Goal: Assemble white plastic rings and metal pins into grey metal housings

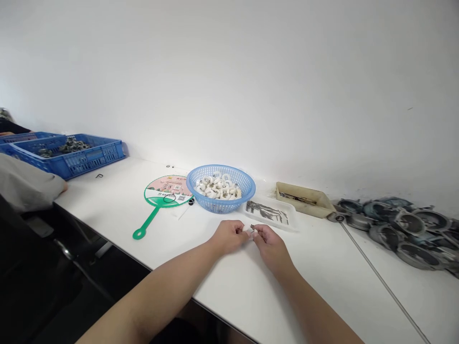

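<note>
Just in front of the blue basket, both my hands meet over the white table. My left hand (229, 236) is closed in a pinch on a small white plastic ring (247, 229), mostly covered by fingers. From the other side, the fingertips of my right hand (271, 247) pinch the same part, where a small dark metal piece (252, 226) sticks up. Whether that metal piece sits in the ring cannot be made out. White rings (218, 185) with metal bits fill the blue plastic basket (221, 206). Beside it, a clear shallow tray (292, 220) holds thin dark metal strips (267, 211).
A green-handled fan (145, 224) lies left of the basket. Behind the tray stands a beige bin (315, 210). Round grey metal housings (409, 222) are piled at right. Blue crates (89, 160) of metal parts stand far left, near another person's sleeve (28, 184).
</note>
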A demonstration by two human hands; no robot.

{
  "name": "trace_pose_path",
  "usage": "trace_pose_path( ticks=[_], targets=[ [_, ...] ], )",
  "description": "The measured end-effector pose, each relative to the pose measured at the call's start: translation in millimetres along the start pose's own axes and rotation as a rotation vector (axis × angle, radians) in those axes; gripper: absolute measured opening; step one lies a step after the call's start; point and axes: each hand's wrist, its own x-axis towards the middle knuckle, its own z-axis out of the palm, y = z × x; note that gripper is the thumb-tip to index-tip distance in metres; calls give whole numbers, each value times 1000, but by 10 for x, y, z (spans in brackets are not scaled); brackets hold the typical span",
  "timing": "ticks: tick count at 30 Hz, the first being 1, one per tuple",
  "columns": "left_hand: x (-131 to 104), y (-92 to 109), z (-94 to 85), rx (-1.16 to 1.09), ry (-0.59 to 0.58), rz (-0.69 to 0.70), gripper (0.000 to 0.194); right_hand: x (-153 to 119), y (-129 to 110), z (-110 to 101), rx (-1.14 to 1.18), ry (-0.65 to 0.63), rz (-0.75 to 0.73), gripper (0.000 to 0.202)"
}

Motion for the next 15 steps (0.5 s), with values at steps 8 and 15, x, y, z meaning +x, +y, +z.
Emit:
trace_pose_path(
  ticks=[8,15],
  targets=[
    [-9,153,-134,-51,123,-50,26,43,39,-23,-6,-48,7,26],
    [-1484,-134,87,-52,-174,-249,21,28,56,-35,-46,-89,-8,25]
  ],
)
